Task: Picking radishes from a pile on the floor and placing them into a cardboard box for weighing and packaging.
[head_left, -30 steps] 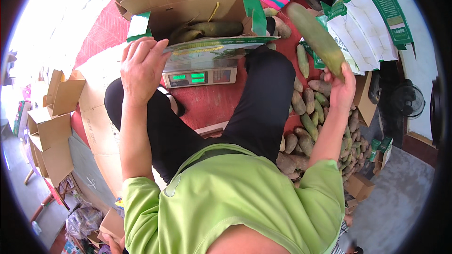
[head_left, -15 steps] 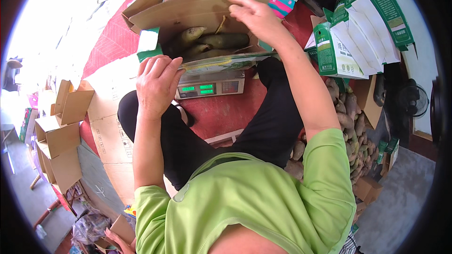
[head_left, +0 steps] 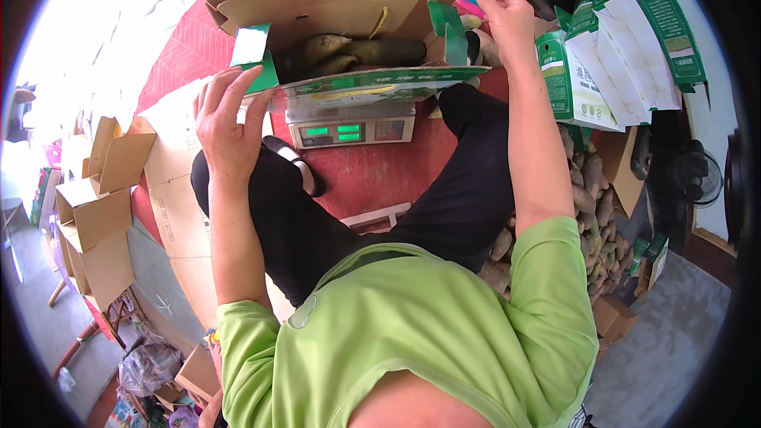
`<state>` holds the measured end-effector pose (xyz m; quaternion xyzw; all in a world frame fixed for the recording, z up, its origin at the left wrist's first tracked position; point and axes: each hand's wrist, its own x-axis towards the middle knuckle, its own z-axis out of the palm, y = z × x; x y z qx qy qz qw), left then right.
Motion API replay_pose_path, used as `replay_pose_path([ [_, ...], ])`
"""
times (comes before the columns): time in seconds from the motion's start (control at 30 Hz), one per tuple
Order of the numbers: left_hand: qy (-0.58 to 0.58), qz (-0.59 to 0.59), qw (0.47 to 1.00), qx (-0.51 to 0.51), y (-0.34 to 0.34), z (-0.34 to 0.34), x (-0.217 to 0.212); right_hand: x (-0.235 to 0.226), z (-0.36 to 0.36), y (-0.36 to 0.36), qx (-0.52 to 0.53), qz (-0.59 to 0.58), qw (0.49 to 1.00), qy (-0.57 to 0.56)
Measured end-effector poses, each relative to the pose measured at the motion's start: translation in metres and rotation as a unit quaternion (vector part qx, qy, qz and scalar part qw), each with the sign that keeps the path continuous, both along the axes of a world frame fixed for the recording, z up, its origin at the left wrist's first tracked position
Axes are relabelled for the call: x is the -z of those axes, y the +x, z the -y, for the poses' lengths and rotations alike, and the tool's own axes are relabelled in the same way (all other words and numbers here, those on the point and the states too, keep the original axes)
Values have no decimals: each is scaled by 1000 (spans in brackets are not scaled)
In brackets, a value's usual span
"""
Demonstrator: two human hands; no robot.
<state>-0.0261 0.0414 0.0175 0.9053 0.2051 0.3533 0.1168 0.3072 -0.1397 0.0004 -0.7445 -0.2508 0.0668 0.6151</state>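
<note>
Head view: an open carton sits at 12 o'clock on a scale, holding long green vegetables. Left hand, fingers apart, is by its 8 o'clock corner; right hand, empty and loosely parted, at its 3. Light, even handling should suit it. Red flooring lies beneath; a fan stands at 3 o'clock.

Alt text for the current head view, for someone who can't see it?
An open carton of long green vegetables sits over a digital scale with lit displays; the person's left hand is at its left flap, the open right hand near its right end. A heap of vegetables lies to the right.
</note>
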Motion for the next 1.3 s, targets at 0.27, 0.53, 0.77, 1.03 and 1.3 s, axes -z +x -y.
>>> replay_pose_path([
  [0.27,-27,-111,992,48,12,6,-21,-20,-34,8,33,524,841,-127],
  [0.53,57,-243,960,127,45,2,-13,-19,-76,14,-178,409,830,-335],
  [0.77,55,-234,960,140,24,-16,-21,-42,-92,-9,-193,403,842,-304],
  [1.03,46,-171,984,14,-62,-78,-25,-86,-177,-70,-223,530,768,-282],
  [1.3,53,-155,985,-55,-168,-88,-52,-94,-232,-173,-300,512,781,-193],
])
